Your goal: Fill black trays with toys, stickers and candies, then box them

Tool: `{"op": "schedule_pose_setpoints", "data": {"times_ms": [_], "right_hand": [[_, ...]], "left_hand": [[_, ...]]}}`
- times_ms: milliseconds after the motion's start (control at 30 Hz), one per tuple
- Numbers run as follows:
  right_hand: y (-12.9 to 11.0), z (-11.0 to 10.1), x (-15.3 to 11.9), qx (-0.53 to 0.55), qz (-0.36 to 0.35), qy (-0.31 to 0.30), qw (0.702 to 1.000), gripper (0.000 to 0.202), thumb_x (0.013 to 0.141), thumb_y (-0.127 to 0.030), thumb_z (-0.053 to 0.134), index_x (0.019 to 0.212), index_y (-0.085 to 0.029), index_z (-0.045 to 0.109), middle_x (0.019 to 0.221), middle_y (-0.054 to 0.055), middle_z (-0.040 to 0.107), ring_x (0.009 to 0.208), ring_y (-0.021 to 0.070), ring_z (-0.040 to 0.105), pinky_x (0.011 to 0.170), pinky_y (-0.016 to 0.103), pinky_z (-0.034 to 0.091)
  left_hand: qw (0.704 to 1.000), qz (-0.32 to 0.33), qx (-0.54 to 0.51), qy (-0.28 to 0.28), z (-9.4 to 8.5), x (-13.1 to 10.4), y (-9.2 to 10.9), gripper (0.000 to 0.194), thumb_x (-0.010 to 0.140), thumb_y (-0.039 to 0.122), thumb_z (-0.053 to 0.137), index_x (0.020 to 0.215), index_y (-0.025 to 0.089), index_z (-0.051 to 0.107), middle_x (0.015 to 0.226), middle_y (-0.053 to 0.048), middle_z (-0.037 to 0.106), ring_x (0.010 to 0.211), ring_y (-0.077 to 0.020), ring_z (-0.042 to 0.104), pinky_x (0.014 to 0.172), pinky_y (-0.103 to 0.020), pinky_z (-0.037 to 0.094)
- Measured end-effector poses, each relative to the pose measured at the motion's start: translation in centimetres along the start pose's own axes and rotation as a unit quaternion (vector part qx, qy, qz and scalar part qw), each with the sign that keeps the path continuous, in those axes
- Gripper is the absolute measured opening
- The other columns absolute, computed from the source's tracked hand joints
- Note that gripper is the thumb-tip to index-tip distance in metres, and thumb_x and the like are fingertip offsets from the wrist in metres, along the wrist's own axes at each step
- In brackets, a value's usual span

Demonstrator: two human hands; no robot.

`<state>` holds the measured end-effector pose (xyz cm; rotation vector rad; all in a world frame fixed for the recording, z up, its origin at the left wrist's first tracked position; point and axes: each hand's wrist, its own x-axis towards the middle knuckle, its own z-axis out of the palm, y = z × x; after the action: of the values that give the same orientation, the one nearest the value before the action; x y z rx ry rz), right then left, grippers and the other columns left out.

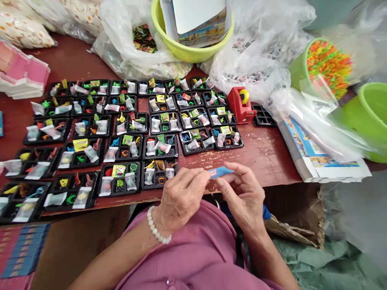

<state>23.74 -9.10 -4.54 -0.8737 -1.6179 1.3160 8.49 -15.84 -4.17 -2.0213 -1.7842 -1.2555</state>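
Observation:
Between my two hands, at the table's front edge, is a small blue printed cardboard piece (222, 172), perhaps a box seen edge-on. My left hand (183, 198), with a bead bracelet at the wrist, pinches its left end. The fingers and thumb of my right hand (244, 194) close on its right end. Just beyond my hands lie black compartment trays (160, 173) holding small colourful toys and white sachets. Several rows of such trays spread across the left and middle of the table.
A red tape dispenser (242, 107) stands right of the trays. Flat printed cartons (328, 154) lie at the right edge, near green tubs (375, 120). A yellow-green basin (191, 53) and plastic bags (120, 27) line the back. Pink cartons (12, 68) are stacked left.

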Motion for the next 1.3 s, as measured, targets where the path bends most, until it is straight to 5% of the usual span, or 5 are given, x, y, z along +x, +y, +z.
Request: {"op": "schedule_pose_setpoints", "data": {"times_ms": [200,433,700,1100,1300], "right_hand": [[0.2,0.4,-0.4,-0.032,0.027,0.019,0.999,0.031,0.092,-0.027,0.074,0.119,-0.022,0.059,0.072,-0.005,0.069,0.059,0.0108,0.064,0.055,0.022,0.052],[-0.2,0.5,0.0,0.070,0.104,0.000,0.992,0.043,0.089,-0.034,0.077,0.122,-0.024,0.053,0.061,-0.008,0.063,0.047,0.0100,0.056,0.041,0.019,0.039],[0.4,-0.1,-0.1,0.034,0.093,-0.001,0.995,0.047,0.088,-0.035,0.078,0.127,-0.023,0.055,0.063,-0.008,0.063,0.051,0.0109,0.056,0.045,0.022,0.044],[3.4,-1.4,0.9,-0.160,0.005,0.019,0.987,0.058,0.088,-0.051,0.077,0.135,-0.021,0.061,0.064,-0.005,0.064,0.053,0.0146,0.059,0.053,0.026,0.051],[6.9,-4.4,0.9,-0.348,0.021,-0.017,0.937,0.045,0.079,-0.067,0.072,0.087,-0.023,0.074,0.058,0.002,0.062,0.045,0.0208,0.057,0.042,0.031,0.043]], "left_hand": [[0.998,0.051,0.003,0.025,0.2,-0.2,-0.5,0.014,0.097,0.010,0.063,0.110,0.013,0.063,0.098,-0.010,0.077,0.080,-0.0188,0.071,0.072,-0.029,0.059],[0.990,0.130,0.043,0.014,0.0,-0.8,-0.9,0.018,0.098,0.010,0.059,0.114,0.016,0.066,0.105,-0.012,0.075,0.083,-0.0199,0.071,0.073,-0.032,0.059],[0.989,0.040,0.071,-0.126,-0.3,-0.3,0.0,0.037,0.101,0.011,0.049,0.137,0.007,0.054,0.101,-0.012,0.072,0.082,-0.0241,0.068,0.071,-0.037,0.058],[0.975,-0.043,-0.018,-0.217,-0.7,1.2,-0.8,0.023,0.101,0.013,0.045,0.117,0.018,0.061,0.103,-0.008,0.070,0.092,-0.0226,0.068,0.083,-0.037,0.058],[0.966,-0.064,-0.041,-0.246,-0.3,1.7,-0.4,0.023,0.099,0.021,0.054,0.118,0.016,0.067,0.107,-0.008,0.073,0.098,-0.0214,0.071,0.084,-0.032,0.059]]}}
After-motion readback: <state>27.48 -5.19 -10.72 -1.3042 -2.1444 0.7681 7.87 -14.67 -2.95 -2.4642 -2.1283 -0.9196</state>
